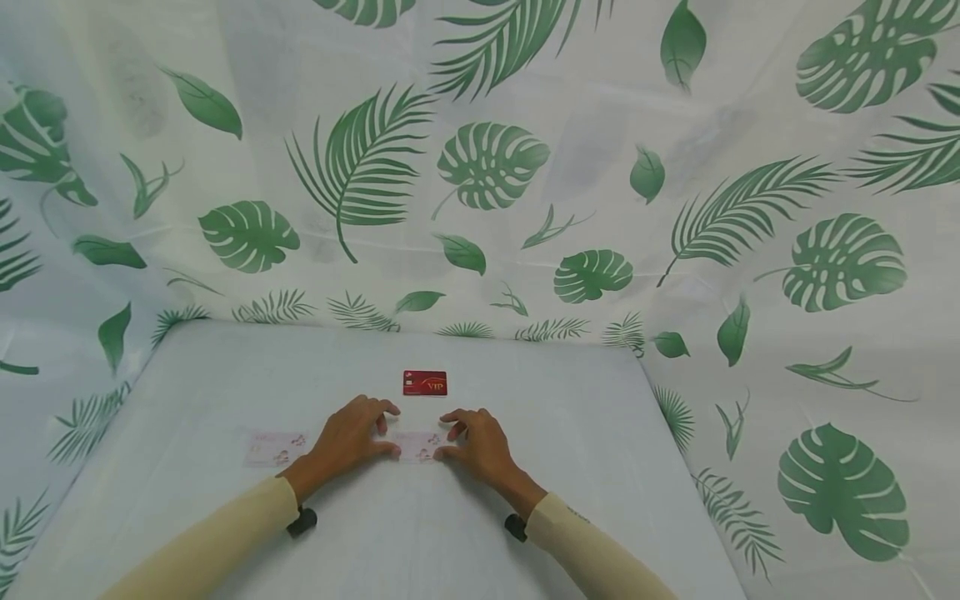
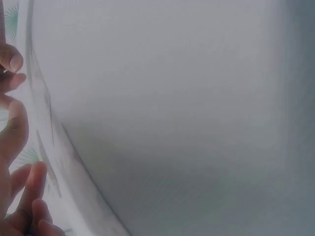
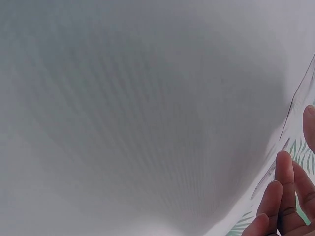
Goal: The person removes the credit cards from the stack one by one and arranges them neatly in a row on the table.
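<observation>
A flat, pale pink rectangular piece (image 1: 417, 447) with reddish flower prints lies on the white surface between both hands in the head view. At its left end is the left hand (image 1: 352, 433), with the thumb tip by the edge and the fingers arched above. The right hand (image 1: 483, 448) mirrors it at the right end. Neither hand visibly pinches the piece. A similar pale pink piece (image 1: 273, 448) lies to the left, partly behind the left wrist. In the wrist views, the left hand (image 2: 17, 167) and right hand (image 3: 290, 196) show loosely bent fingers at the frame edges.
A red card (image 1: 425, 383) marked VIP lies just beyond the hands. The white-covered table (image 1: 555, 383) meets a white sheet with green leaf prints (image 1: 465, 254) at the back and sides. Dark wrist bands (image 1: 302, 523) sit at both cuffs.
</observation>
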A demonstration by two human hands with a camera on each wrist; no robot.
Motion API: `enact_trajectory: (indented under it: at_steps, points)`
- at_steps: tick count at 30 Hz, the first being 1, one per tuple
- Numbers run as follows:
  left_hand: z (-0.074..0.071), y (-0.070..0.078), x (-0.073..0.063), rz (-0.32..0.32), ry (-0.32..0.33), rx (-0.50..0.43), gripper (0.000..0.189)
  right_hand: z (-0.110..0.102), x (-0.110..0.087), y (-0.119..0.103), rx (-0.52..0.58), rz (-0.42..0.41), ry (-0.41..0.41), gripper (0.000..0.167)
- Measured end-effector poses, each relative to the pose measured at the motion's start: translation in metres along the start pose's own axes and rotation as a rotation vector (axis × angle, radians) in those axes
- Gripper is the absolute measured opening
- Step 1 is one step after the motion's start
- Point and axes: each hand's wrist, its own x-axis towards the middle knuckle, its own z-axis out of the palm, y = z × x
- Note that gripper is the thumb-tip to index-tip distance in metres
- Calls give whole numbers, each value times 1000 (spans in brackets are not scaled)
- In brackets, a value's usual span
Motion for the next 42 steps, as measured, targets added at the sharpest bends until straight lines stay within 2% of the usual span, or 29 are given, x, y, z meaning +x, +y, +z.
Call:
enact_trajectory:
  at_steps: [4,14,25,42]
  points:
    - [-3,0,3,-8,4,1,61,-1,3,1,-10,19,11,51]
    - [-5,-2,11,-22,-10,0,61,-6,10,-1,-26,-8,40,50]
    - [-9,-6,16,-27,-7,8,61,-6,17,4,-22,18,60,51]
    - [-5,-19,24,-65,-11,9,60,-10,25,6,-7,38,84,50]
